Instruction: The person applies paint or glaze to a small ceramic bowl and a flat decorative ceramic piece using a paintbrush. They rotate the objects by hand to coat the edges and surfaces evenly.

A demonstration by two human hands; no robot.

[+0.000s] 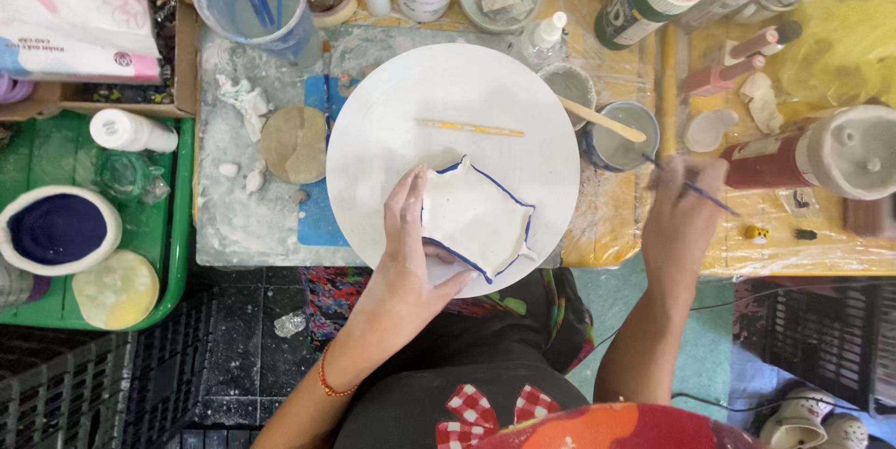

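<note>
Here, left hand (408, 253) steadying blue-rimmed dish (476, 217), right hand (679, 216) gripping brush (693, 188)

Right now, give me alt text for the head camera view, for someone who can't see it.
Seen from above, a person's left hand steadies a small white clay dish with a blue-painted rim on a round white board, while the right hand holds a thin paintbrush near a small paint cup. Jars, bottles and tools crowd the worktable.
</note>
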